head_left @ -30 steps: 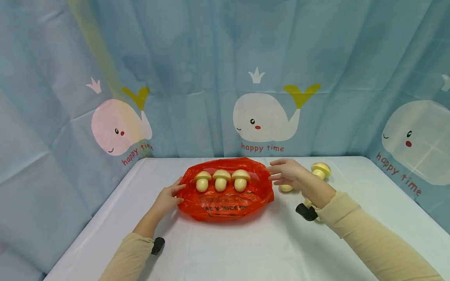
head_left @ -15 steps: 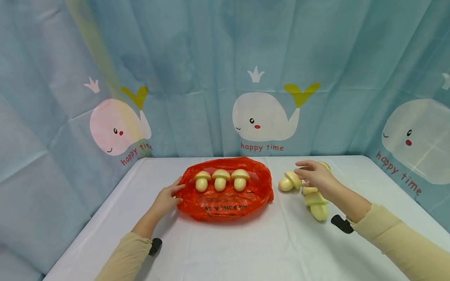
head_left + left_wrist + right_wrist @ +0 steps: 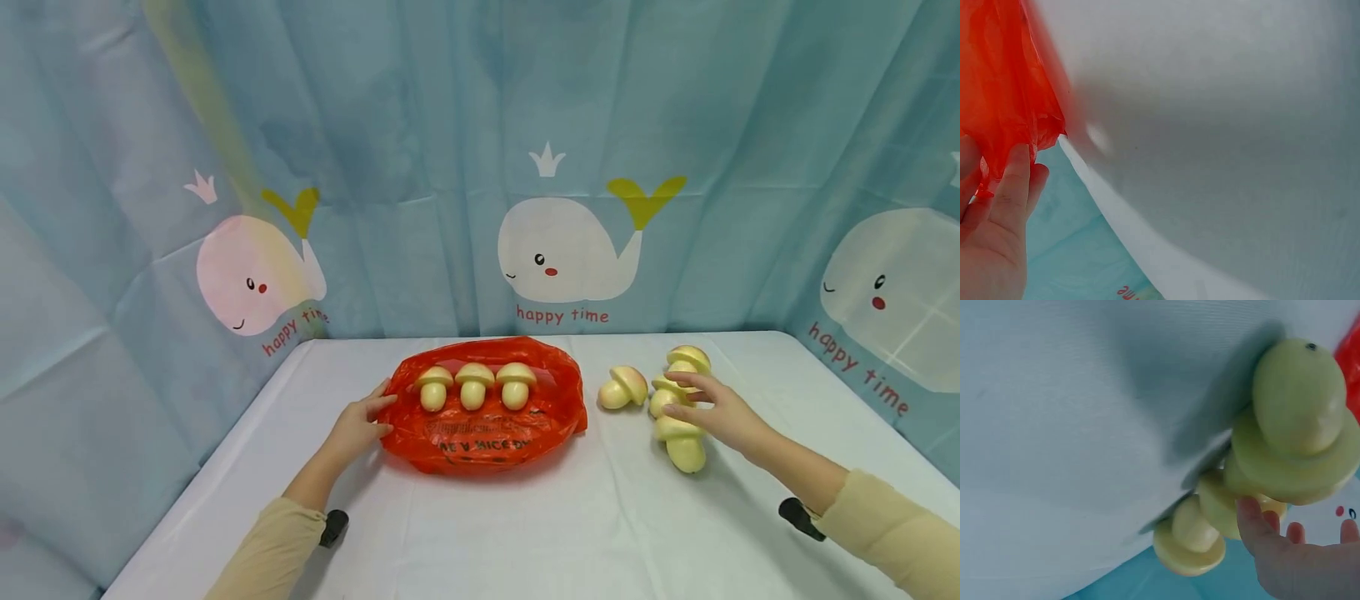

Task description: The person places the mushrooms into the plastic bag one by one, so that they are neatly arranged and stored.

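A red plastic bag (image 3: pixel 487 454) with black print lies on the white table, and three toy mushrooms (image 3: pixel 472 386) rest in a row on it. At its left edge my left hand (image 3: pixel 358 429) holds the film, which sits between thumb and fingers in the left wrist view. My right hand (image 3: pixel 716 412) hovers with parted fingers beside several more toy mushrooms, right of the bag. The nearest is a pale yellow mushroom (image 3: pixel 685 446) with its stem toward me; fingertips overlap the mushroom behind it (image 3: pixel 666 396). Nothing is in the right hand.
A separate mushroom (image 3: pixel 622 387) lies between the bag and the group. The farthest mushroom (image 3: pixel 686 360) sits near the table's back edge. A blue curtain (image 3: pixel 420 167) printed with whales stands behind and beside the white tablecloth (image 3: pixel 525 533).
My right hand has moved from the bag's right edge rightward and toward me, to the loose mushrooms, uncovering them. The left hand has stayed at the bag's left edge.
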`<state>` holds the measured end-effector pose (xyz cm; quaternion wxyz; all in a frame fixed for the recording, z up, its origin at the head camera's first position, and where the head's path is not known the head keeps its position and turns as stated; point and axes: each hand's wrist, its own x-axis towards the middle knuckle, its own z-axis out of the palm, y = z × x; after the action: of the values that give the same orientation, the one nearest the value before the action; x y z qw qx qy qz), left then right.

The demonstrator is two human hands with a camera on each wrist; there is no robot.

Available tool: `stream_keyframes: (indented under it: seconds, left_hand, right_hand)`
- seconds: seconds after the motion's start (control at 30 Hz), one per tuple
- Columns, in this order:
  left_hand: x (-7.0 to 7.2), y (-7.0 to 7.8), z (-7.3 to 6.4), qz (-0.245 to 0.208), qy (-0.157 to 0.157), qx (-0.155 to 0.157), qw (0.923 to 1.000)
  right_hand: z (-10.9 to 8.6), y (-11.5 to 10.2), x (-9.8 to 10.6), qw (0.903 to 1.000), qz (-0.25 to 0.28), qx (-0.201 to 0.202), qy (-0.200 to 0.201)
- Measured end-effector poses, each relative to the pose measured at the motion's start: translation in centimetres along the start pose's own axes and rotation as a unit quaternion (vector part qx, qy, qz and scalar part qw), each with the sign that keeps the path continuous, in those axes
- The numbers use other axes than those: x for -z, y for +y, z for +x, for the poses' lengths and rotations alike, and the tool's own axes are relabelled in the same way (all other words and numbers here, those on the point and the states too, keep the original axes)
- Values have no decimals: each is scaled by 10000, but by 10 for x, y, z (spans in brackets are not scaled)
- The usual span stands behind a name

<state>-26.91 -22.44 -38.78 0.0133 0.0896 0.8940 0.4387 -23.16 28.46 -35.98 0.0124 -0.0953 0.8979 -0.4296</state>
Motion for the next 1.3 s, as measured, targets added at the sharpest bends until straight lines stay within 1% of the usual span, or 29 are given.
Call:
stream_keyframes:
  seconds: [0.1, 0.3, 0.53, 0.83, 1.07, 1.17, 1.3]
  left_hand:
    - [0, -1, -1, -34, 6, 15, 10000]
    - [-1, 0, -1, -76, 2, 7, 10000]
    - [0, 1, -2, -78, -24, -6, 10000]
    - [-1, 1, -1, -72, -15, -3, 10000]
    - [-1, 3, -1, -128, -27, 107, 9999]
    - [-1, 4, -1, -101, -37, 119, 9999]
    - [-1, 5, -1, -63, -46, 134, 9999]
  right_hand:
    - [-3, 7, -1, 9998, -123, -52, -140]
    - [-10, 15, -3, 9991, -302, -131, -270]
    - [-10, 20, -6, 9985, -366, -132, -397]
    - [-9, 21, -9, 9978, -548, -185, -317]
    - [-10, 15, -9, 9975, -593, -349, -165]
    - [-10, 8, -7, 9979, -413, -462, -192]
    - [-9, -4, -4, 9977, -6, -607, -286]
